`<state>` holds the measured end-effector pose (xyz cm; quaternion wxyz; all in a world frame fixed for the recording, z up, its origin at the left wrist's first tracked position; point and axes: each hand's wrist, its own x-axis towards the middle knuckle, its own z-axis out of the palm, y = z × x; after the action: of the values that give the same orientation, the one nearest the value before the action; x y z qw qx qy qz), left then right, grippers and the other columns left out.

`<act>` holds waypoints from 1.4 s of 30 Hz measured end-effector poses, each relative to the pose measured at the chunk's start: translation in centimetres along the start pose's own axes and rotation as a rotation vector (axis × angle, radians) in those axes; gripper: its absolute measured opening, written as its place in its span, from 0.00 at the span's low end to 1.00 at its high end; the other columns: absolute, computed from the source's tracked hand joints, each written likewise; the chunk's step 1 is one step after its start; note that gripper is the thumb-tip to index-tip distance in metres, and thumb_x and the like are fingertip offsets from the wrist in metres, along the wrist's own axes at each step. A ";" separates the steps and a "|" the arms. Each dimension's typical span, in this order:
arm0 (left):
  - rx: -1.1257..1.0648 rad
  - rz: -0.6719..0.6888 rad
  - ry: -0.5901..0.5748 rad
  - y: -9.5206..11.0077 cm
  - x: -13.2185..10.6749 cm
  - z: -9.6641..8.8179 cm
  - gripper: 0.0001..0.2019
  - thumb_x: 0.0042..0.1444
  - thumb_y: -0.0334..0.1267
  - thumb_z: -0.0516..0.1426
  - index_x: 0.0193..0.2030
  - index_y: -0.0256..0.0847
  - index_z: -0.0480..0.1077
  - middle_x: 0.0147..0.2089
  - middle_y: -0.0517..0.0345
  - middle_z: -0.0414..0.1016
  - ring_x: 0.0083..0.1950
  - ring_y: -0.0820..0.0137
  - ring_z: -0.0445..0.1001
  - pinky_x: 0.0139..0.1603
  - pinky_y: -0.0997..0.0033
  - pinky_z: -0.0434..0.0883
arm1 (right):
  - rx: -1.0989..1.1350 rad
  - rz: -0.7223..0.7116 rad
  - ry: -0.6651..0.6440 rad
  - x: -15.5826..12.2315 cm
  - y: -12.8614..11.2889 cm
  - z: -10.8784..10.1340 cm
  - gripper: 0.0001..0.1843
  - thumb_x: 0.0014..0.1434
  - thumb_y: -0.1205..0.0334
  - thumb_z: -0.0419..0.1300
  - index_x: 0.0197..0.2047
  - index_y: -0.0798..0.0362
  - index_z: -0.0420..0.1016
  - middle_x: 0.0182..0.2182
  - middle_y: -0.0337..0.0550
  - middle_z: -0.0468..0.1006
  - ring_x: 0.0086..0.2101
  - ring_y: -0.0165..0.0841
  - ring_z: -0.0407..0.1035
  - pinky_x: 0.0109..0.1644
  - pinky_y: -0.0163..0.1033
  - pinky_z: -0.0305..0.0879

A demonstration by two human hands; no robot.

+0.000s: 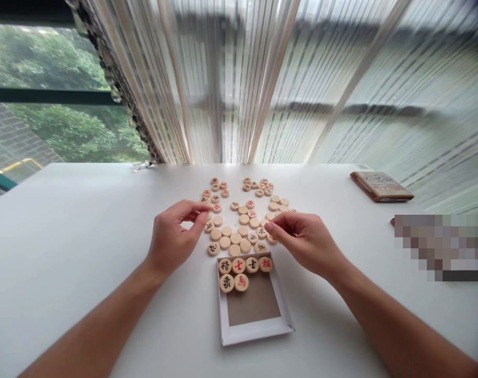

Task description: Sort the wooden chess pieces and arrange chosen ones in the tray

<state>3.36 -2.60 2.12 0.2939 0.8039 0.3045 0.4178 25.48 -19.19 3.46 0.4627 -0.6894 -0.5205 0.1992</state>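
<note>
Round wooden Chinese chess pieces (235, 239) lie scattered on the white table, some with red or black characters up, others blank side up. My left hand (173, 233) is at the left edge of the scatter, thumb and index finger pinched close to a red-marked piece (217, 208). My right hand (307, 236) reaches in from the right, its thumb and fingers closed beside a black-marked piece (261, 232). Whether either pinch holds a piece is hidden. Nearer to me sits a shallow white box (254, 332), with a full back row of character-up pieces and two more in front at the left.
The white table (85, 252) extends to both sides. A brown decorated box (382, 186) lies at the back right, and a blurred-out object (439, 247) is at the right edge. String curtains (239, 79) hang behind the table, with a window (57, 94) at the left.
</note>
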 end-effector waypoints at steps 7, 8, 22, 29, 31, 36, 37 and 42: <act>0.047 0.117 -0.046 0.6 -0.3 0.1 0.07 0.64 0.35 0.61 0.41 0.39 0.82 0.40 0.57 0.85 0.38 0.69 0.82 0.42 0.71 0.77 | -0.046 -0.010 0.031 0.3 0.9 0.2 0.15 0.65 0.52 0.65 0.33 0.54 0.82 0.24 0.41 0.79 0.25 0.31 0.67 0.29 0.36 0.61; 0.047 0.124 -0.052 0.7 -0.3 0.2 0.07 0.64 0.34 0.61 0.41 0.39 0.82 0.39 0.57 0.85 0.37 0.69 0.82 0.42 0.71 0.77 | -0.063 -0.022 0.033 0.3 0.9 0.3 0.15 0.65 0.52 0.65 0.33 0.54 0.82 0.24 0.41 0.80 0.25 0.31 0.68 0.29 0.36 0.62; 0.043 0.097 -0.104 0.8 -0.6 0.6 0.06 0.63 0.34 0.62 0.43 0.40 0.82 0.40 0.56 0.86 0.38 0.67 0.82 0.35 0.74 0.77 | -0.157 -0.106 0.050 0.3 0.8 0.5 0.14 0.66 0.56 0.64 0.31 0.53 0.80 0.23 0.40 0.80 0.24 0.30 0.68 0.28 0.36 0.61; 0.036 0.107 -0.112 0.5 -0.4 0.6 0.06 0.62 0.34 0.61 0.42 0.40 0.82 0.40 0.55 0.86 0.37 0.67 0.82 0.39 0.71 0.78 | -0.190 -0.083 0.078 0.8 1.5 0.8 0.14 0.67 0.55 0.62 0.33 0.53 0.81 0.24 0.40 0.81 0.24 0.31 0.70 0.30 0.36 0.64; 0.037 0.101 -0.103 0.4 -0.3 0.6 0.07 0.62 0.34 0.61 0.42 0.40 0.82 0.40 0.55 0.86 0.37 0.67 0.82 0.38 0.71 0.78 | -0.217 -0.088 0.099 1.2 1.3 0.9 0.13 0.67 0.56 0.62 0.35 0.53 0.82 0.25 0.40 0.81 0.25 0.31 0.70 0.30 0.36 0.64; 0.035 0.089 -0.081 0.2 -0.2 0.7 0.07 0.62 0.33 0.61 0.42 0.39 0.82 0.40 0.54 0.86 0.37 0.67 0.82 0.33 0.72 0.77 | -0.326 -0.126 0.068 3.5 -0.1 1.4 0.09 0.65 0.60 0.64 0.40 0.53 0.85 0.31 0.43 0.85 0.31 0.34 0.74 0.36 0.39 0.67; 0.034 0.086 -0.077 0.2 -0.2 0.7 0.07 0.62 0.34 0.61 0.43 0.39 0.82 0.41 0.54 0.86 0.37 0.66 0.82 0.32 0.73 0.77 | -0.353 -0.135 0.051 4.1 -0.3 1.7 0.08 0.64 0.61 0.65 0.42 0.53 0.85 0.34 0.44 0.86 0.32 0.35 0.75 0.38 0.39 0.67; 0.027 0.085 -0.063 0.3 -0.1 0.6 0.08 0.62 0.34 0.60 0.43 0.40 0.82 0.40 0.54 0.86 0.37 0.66 0.82 0.30 0.73 0.76 | -0.488 -0.173 -0.039 7.4 -0.4 3.7 0.13 0.62 0.61 0.68 0.48 0.57 0.84 0.40 0.51 0.85 0.39 0.40 0.76 0.46 0.43 0.69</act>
<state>3.88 -3.01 1.94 0.2746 0.8329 0.2660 0.4002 25.22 -10.93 3.51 0.2877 -0.7296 -0.6191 0.0409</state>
